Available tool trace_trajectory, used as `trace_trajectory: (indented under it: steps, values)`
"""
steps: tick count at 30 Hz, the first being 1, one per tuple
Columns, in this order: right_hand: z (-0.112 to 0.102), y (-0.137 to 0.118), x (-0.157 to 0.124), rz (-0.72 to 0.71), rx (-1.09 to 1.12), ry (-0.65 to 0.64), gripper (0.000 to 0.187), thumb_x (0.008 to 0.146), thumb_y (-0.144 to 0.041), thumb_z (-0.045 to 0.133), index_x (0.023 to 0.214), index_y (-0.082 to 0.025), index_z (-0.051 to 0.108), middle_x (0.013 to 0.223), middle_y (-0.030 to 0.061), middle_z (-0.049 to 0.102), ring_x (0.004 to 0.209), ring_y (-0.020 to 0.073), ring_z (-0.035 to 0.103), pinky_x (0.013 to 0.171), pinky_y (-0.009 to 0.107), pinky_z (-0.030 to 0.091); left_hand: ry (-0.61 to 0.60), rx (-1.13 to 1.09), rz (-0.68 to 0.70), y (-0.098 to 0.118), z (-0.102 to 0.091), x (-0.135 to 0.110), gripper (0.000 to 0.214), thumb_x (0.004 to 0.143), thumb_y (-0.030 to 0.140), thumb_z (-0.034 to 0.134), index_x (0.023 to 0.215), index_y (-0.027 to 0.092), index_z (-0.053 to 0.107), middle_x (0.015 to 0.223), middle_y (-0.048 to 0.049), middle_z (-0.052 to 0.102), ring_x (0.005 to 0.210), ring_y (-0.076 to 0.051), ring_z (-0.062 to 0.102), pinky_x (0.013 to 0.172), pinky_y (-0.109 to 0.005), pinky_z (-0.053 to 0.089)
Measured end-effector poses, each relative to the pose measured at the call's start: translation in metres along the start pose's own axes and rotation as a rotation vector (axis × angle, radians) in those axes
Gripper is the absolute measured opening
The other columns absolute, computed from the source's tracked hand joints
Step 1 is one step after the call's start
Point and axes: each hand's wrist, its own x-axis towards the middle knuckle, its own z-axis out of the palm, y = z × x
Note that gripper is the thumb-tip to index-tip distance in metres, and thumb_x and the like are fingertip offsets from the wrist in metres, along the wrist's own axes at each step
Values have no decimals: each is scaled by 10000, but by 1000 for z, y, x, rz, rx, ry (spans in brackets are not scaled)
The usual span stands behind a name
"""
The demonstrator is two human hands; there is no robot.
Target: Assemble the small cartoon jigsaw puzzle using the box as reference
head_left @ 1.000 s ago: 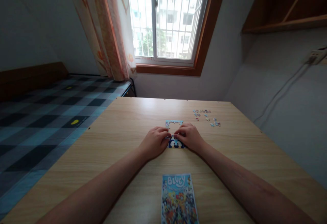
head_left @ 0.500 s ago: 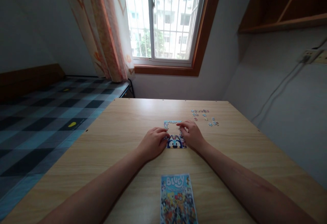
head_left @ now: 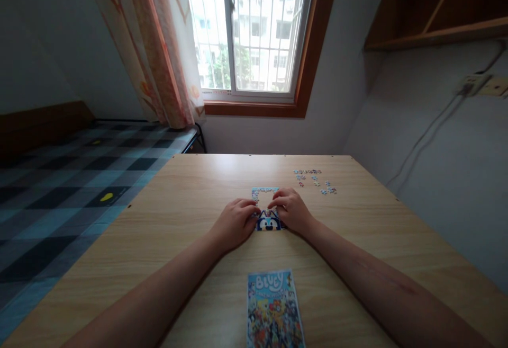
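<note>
A small, partly built jigsaw puzzle (head_left: 266, 221) lies in the middle of the wooden table (head_left: 190, 199); its blue frame edge shows at the top and a blue cartoon face at the bottom. My left hand (head_left: 235, 222) rests curled against its left edge, fingertips touching the pieces. On the puzzle's right side lies my right hand (head_left: 291, 210), its fingers bent and pressed on the pieces near the centre. Whether either hand pinches a loose piece is hidden.
Several loose puzzle pieces (head_left: 315, 180) lie scattered to the back right. A colourful picture card (head_left: 273, 308) lies near the front edge. A bed with a checked cover (head_left: 71, 178) stands left; a window (head_left: 246, 30) and curtain (head_left: 159, 51) are behind.
My right hand moved up to the puzzle's top right, then came back down toward its centre. The left hand stayed at the left edge. The view drifted slightly.
</note>
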Motion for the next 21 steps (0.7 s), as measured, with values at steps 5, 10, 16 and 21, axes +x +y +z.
trace_trajectory:
  steps: [5, 10, 16, 21]
  values:
    - [-2, 0, 0, 19, 35, 52, 407, 755, 24, 531, 855, -263, 801, 932, 41, 719, 987, 230, 592, 956, 387, 435, 5, 18, -11, 1, -2, 0, 255, 929, 241, 575, 1127, 231, 736, 1210, -92, 718, 1106, -259, 648, 1016, -455, 502]
    - [-2, 0, 1, 61, 43, 129, 395, 742, 30, 504, 839, -235, 781, 916, 54, 712, 977, 232, 591, 945, 379, 444, -90, 126, 7, 4, -3, -2, 386, 932, 346, 603, 1304, 272, 674, 1406, -116, 606, 1271, -318, 558, 1093, -532, 439]
    - [-2, 0, 4, 104, 41, 119, 363, 748, 18, 520, 793, -239, 772, 896, 46, 715, 971, 225, 601, 938, 367, 449, -177, 182, 18, 1, 0, -2, 391, 974, 423, 542, 1333, 322, 659, 1480, -109, 545, 1354, -336, 493, 1119, -564, 396]
    - [-1, 1, 6, 110, 42, 113, 324, 779, -12, 552, 796, -242, 779, 873, 38, 719, 970, 218, 605, 958, 355, 447, -159, 217, 35, -6, 3, -3, 498, 981, 472, 519, 1437, 278, 568, 1520, -143, 502, 1389, -338, 463, 1126, -549, 392]
